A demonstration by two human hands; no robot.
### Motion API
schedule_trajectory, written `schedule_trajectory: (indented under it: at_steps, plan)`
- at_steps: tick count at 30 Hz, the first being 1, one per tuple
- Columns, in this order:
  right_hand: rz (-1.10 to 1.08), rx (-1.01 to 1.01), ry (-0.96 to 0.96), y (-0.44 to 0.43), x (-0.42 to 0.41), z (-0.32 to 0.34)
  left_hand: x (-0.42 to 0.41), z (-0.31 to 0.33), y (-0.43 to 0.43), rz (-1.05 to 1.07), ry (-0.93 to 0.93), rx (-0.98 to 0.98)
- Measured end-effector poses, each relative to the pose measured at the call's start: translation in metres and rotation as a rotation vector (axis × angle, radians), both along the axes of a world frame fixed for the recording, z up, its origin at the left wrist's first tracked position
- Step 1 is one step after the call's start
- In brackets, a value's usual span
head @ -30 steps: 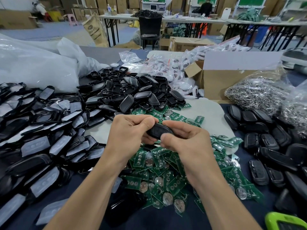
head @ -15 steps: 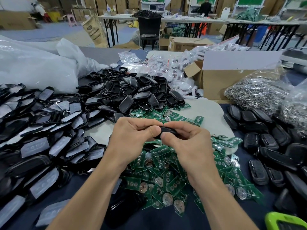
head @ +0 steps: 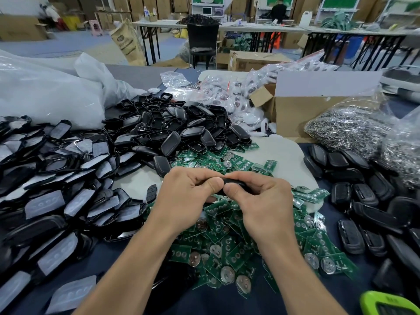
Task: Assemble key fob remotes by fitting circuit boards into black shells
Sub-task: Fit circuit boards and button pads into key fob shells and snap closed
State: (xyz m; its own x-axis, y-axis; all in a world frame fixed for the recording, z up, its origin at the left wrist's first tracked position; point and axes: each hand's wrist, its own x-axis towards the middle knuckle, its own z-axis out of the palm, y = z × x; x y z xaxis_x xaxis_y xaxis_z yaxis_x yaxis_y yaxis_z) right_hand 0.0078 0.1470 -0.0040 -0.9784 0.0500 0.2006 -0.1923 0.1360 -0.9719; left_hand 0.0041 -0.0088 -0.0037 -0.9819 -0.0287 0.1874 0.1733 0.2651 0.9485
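Right now both hands are pressed together around one black key fob shell, held just above the heap of green circuit boards. The left hand curls over the shell's near end, thumb tip squeezed against the thumb of the right hand, which wraps the other end. Only a narrow dark strip of the shell shows between the knuckles, so whether a board sits inside cannot be told.

Taking that green heap as the centre: beyond it, away from the person, rises a mound of empty black shell halves, some open side up, some on their backs. To the left of the boards spreads a wide drift of black pieces with grey rubber button pads. To the right of the boards lie closed black fobs on the dark blue table cover. Farther right and back from the boards, clear bags of small shiny metal parts slump beside a cardboard box. At the near right corner, past the boards, a lime-green device pokes into view, mostly cut off.
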Motion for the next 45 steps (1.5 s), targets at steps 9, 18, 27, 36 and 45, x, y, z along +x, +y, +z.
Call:
schedule_trajectory:
  at_steps: [9, 18, 27, 36, 45]
  plan:
    - [-0.024, -0.346, -0.107, -0.003, -0.003, 0.006, 0.002, 0.001, 0.008, 0.047, -0.041, 0.238]
    - [0.066, -0.142, -0.13, -0.001, -0.004, 0.008, 0.001, -0.001, 0.013, 0.164, -0.009, 0.271]
    - [0.248, -0.203, -0.184, 0.002, -0.001, 0.008, 0.004, 0.004, 0.025, 0.111, -0.009, 0.411]
    - [0.254, -0.195, -0.182, -0.003, 0.001, 0.004, 0.004, 0.002, 0.025, 0.197, -0.064, 0.477]
    - [0.142, -0.326, -0.202, -0.002, -0.003, 0.003, 0.002, 0.002, 0.024, 0.164, -0.157, 0.482]
